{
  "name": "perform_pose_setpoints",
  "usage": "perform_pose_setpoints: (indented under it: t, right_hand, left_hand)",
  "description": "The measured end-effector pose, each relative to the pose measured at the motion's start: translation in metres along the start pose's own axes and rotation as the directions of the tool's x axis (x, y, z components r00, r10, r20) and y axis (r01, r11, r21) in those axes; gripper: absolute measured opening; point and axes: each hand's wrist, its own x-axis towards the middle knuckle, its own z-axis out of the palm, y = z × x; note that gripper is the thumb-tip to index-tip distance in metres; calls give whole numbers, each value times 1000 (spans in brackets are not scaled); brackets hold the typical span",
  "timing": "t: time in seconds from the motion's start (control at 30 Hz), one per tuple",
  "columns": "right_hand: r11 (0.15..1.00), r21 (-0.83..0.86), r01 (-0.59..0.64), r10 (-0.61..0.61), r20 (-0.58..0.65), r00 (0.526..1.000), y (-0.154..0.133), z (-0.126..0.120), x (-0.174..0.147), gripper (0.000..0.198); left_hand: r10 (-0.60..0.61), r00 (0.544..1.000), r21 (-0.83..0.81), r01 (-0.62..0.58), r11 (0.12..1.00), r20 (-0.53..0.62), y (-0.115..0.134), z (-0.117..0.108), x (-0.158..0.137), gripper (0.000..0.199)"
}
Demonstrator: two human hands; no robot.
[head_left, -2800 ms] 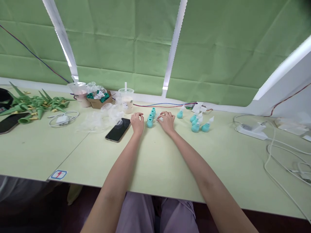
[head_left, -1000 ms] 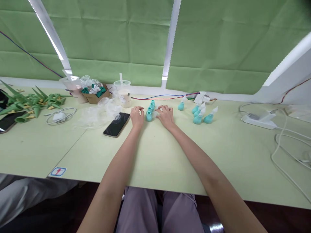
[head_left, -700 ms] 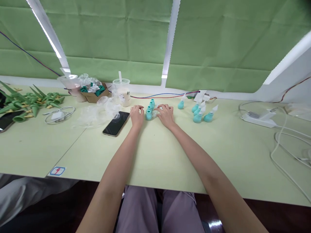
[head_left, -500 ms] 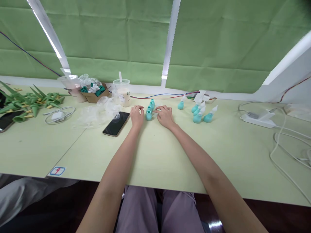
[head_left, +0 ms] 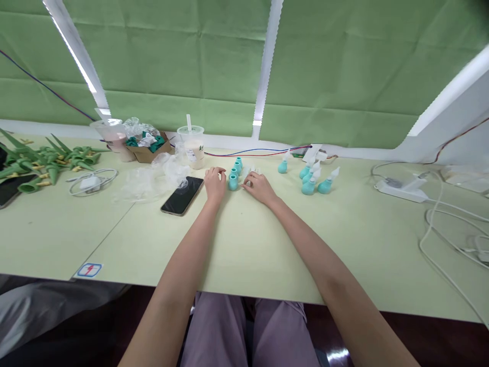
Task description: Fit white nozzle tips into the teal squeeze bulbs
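Note:
Several teal squeeze bulbs (head_left: 233, 182) with open necks stand in a row running away from me. Just left of that row rests my left hand (head_left: 215, 183), palm down with loosely bent fingers apart and nothing visible in them. On the other side of the row is my right hand (head_left: 260, 187), its thumb and fingertips drawn together low over the table. What lies between those fingertips is too small to make out. Small clear pointed nozzles (head_left: 252, 169) show just beyond the right hand, partly hidden by it. Farther right stand several teal bulbs with white nozzles fitted (head_left: 325, 185).
Left of my left hand lie a black phone (head_left: 182, 195) and crumpled clear plastic (head_left: 141, 181). Behind them stand a drink cup with a straw (head_left: 194, 153) and a small cardboard box (head_left: 150, 153). Green plastic parts (head_left: 49, 158) fill the far left. A power strip (head_left: 401, 189) with cables lies right.
My right hand has drawn slightly back from the bulb row and its fingers have curled inward; more of the clear nozzles now shows behind it. My left hand stays nearly still.

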Motion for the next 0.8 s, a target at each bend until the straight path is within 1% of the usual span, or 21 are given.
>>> perform_pose_setpoints:
  t: [0.1,0.17,0.23,0.3,0.37,0.43,0.5,0.6,0.7,0.8]
  right_hand:
    - [999,-24,40,-39,25,999,-7,-5,-2,15]
    - [999,-9,35,-35,34,999,-10,-8,-3,15]
    - [1000,16,-16,15,26,1000,-10,-10,-4,22]
    - [996,23,-91,90,39,995,-8,-12,-3,26]
    - [987,20,-158,156,84,984,-5,-14,-1,25]
    - [981,41,-189,181,139,974,-1,-16,1,22]
    - [976,99,-196,177,177,968,3,-18,4,19]
    - [946,236,-222,173,214,962,6,-20,7,15]
    - [878,380,-292,200,265,943,9,-22,7,16]
    - [801,463,-379,231,345,910,13,-22,5,18]
  left_hand:
    - [-3,1000,-6,3,1000,4,0,0,0,17]
    - [-5,1000,-6,5,1000,2,0,0,0,16]
    - [0,1000,-5,0,1000,-1,0,0,0,16]
    - [3,1000,-4,-3,1000,-3,-1,0,0,16]
    - [3,1000,-4,-3,1000,-2,-1,0,0,15]
    - [1,1000,-6,-1,1000,-1,-1,1,0,16]
    - [-3,1000,-5,3,1000,2,-1,1,0,16]
    - [-9,1000,2,9,1000,5,-1,1,0,16]
    - [-7,1000,9,7,1000,2,-2,1,0,16]
    - [-6,1000,14,6,1000,1,-2,1,0,16]
